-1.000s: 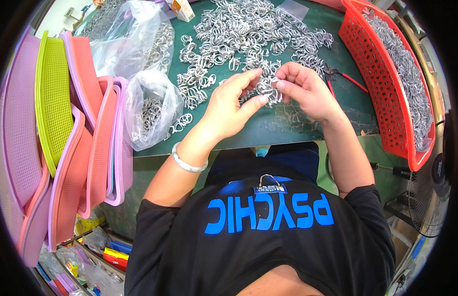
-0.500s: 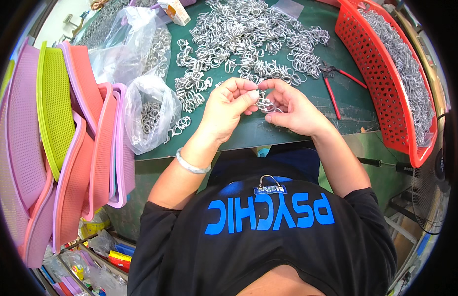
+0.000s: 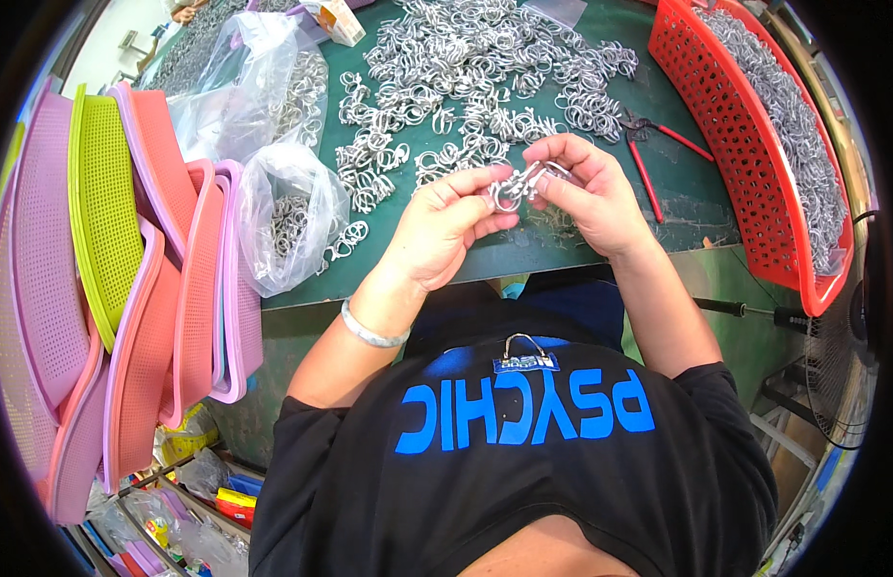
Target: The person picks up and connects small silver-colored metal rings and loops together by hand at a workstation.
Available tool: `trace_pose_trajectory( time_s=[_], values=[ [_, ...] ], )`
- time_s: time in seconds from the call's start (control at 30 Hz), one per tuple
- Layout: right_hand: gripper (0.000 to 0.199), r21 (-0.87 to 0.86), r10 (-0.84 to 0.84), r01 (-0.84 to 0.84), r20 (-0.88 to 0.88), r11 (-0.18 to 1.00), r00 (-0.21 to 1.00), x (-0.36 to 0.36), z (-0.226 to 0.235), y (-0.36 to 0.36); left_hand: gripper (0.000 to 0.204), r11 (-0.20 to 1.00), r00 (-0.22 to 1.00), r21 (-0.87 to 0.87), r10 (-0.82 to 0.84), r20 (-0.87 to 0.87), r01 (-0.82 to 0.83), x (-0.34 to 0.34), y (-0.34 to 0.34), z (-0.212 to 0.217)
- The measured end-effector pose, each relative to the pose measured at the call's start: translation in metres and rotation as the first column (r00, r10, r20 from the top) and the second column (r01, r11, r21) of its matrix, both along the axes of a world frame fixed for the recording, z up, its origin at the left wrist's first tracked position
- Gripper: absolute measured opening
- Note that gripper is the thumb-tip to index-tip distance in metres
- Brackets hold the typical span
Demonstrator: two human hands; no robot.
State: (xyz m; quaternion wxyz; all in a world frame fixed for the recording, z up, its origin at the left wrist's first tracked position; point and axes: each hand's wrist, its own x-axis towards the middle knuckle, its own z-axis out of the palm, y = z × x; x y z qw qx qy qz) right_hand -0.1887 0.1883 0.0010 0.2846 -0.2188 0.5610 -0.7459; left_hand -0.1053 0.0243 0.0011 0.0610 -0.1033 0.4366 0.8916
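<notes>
Between my hands, just above the near edge of the table, is a small cluster of silvery metal rings (image 3: 509, 192). My left hand (image 3: 437, 229) pinches its left side between thumb and fingers. My right hand (image 3: 600, 197) grips the other side, thumb against the curled fingers. How the rings are joined is too small to tell. Beyond my hands a large pile of similar rings (image 3: 466, 62) spreads over the green table (image 3: 389, 260). Red-handled pliers (image 3: 644, 183) lie with handles spread, right of the pile.
A red perforated basket (image 3: 720, 120) full of grey metal pieces stands at right. On the left are an open plastic bag (image 3: 322, 192) with rings inside, a larger clear bag (image 3: 235, 96) and several stacked coloured baskets (image 3: 110, 212). A fan (image 3: 831, 356) stands at lower right.
The ring cluster has turned between my hands and shows more openly. My right hand has shifted slightly right and up, its grip changed; my left hand has moved a little down.
</notes>
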Motion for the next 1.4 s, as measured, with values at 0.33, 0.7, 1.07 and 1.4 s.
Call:
trace_pose_trajectory(
  time_s=[0.33, 0.7, 1.07, 1.4],
  values=[
    [0.02, 0.029, 0.018, -0.016, -0.041, 0.999, 0.999, 0.0, -0.002, 0.001, 0.013, 1.0, 1.0, -0.002, -0.01, 0.014, 0.01, 0.0, 0.0, -0.007],
    [0.024, 0.043, 0.024, -0.02, -0.089, 0.999, 0.996, 0.004, 0.003, -0.001, 0.028, 0.995, 0.994, 0.066, -0.072, -0.088, 0.078, -0.001, -0.007, -0.002],
    [0.031, 0.006, 0.101, -0.101, -0.161, 0.995, 0.982, 0.008, 0.004, 0.002, 0.018, 0.94, 0.991, -0.314, -0.12, 0.062, 0.133, -0.001, 0.002, -0.002],
    [0.029, -0.131, 0.075, -0.088, -0.103, 0.987, 0.992, 0.009, 0.004, 0.002, 0.016, 0.937, 0.986, -0.319, -0.162, -0.027, 0.145, 0.0, 0.001, 0.004]
  ],
)
